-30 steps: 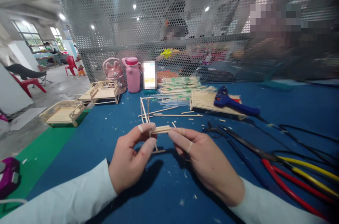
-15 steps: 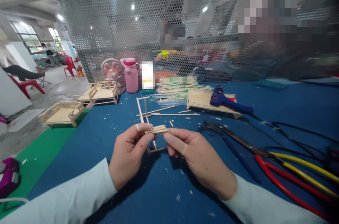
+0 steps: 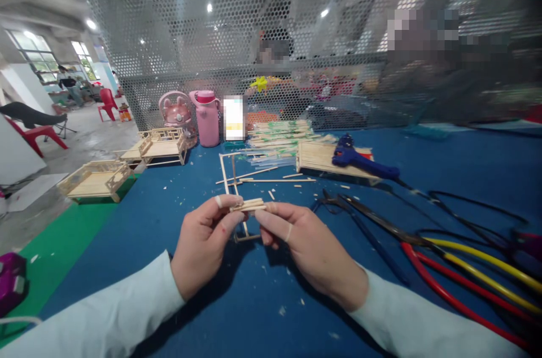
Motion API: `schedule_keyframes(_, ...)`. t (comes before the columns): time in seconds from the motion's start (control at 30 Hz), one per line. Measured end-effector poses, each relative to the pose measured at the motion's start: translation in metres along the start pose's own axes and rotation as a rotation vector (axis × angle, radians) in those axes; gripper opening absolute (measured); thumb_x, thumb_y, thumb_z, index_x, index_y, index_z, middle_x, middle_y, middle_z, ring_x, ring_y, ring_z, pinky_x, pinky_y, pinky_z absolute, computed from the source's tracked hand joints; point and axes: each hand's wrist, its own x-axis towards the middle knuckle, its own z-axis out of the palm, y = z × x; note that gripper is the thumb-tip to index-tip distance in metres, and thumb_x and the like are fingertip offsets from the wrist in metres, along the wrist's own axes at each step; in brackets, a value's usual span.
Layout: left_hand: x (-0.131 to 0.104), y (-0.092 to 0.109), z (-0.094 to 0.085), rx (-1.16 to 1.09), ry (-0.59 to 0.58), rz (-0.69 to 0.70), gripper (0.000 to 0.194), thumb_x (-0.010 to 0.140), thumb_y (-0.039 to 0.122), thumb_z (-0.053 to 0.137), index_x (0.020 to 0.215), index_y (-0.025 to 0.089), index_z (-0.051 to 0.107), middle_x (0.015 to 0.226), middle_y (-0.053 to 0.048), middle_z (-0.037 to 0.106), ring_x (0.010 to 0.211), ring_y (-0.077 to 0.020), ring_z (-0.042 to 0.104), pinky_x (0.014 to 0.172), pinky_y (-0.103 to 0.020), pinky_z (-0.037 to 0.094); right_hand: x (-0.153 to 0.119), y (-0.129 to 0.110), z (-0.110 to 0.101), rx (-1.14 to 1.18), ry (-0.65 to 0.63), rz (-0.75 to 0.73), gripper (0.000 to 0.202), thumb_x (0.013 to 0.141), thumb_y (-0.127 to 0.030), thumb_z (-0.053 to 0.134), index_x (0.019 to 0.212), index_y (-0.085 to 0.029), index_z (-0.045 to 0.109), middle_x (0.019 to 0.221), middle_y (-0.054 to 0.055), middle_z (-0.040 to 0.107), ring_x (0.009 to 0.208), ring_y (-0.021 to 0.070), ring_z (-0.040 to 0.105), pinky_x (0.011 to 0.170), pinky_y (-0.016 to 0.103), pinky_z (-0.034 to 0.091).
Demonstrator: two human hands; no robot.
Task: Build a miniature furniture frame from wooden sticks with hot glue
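Short sticks [image 3: 253, 204] pinched between two hands above a blue tabletop [image 3: 135, 234]

The blue surface before me is flecked with pale scraps, and a green strip [image 3: 63, 245] runs along its left side. Behind it stands a perforated metal screen [image 3: 190, 30]; to the left, a grey concrete floor [image 3: 91, 135] stretches back past a red chair [image 3: 108, 101] to bright windows [image 3: 34, 50].

My left hand [image 3: 203, 245] grips the short sticks at one end between thumb and fingers, my right hand [image 3: 315, 250] pinches them at the other — they sit just above the near part of a thin wooden frame [image 3: 224, 169].

My fingertips cover the stick ends, so I can't count them. My hands hide part of the frame too. The red-handled tool [image 3: 444, 293] runs off the right edge, a purple device [image 3: 12, 284] is cut off at the left — and shapes beyond the screen are blurred.
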Motion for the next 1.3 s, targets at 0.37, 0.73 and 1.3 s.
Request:
schedule_keyframes(0.37,-0.0007,0.0023,-0.0017,0.033,-0.025,0.004,0.012,0.082,0.021,0.061,0.093,0.017,0.066,0.085,-0.001,0.074,0.078,-0.0116,0.068,0.073,-0.020,0.052,-0.0003,-0.0018,-0.0011,0.099,-0.034,0.044,0.031,0.076,-0.041,0.061,0.056,-0.017,0.057,0.052,-0.003,0.052,0.048,0.0072,0.042,0.048,0.023,0.033)
schedule_keyframes(0.73,0.0009,-0.0013,-0.0019,0.043,-0.055,-0.011,0.017,0.082,0.020,0.061,0.098,0.018,0.066,0.090,-0.002,0.074,0.083,-0.0120,0.067,0.078,-0.020,0.050,0.0016,0.0012,-0.0027,0.078,-0.027,0.047,0.030,0.078,-0.039,0.059,0.056,-0.018,0.057,0.049,-0.004,0.050,0.046,0.0069,0.040,0.047,0.023,0.031)
schedule_keyframes(1.3,0.0023,0.0022,-0.0037,0.143,-0.039,0.089,0.022,0.079,0.020,0.062,0.100,0.016,0.068,0.089,-0.004,0.068,0.081,-0.0140,0.063,0.074,-0.024,0.050,0.0009,-0.0020,-0.0029,-0.032,0.034,0.017,0.033,0.079,-0.039,0.056,0.052,-0.018,0.053,0.049,-0.005,0.050,0.047,0.0075,0.040,0.049,0.024,0.030)
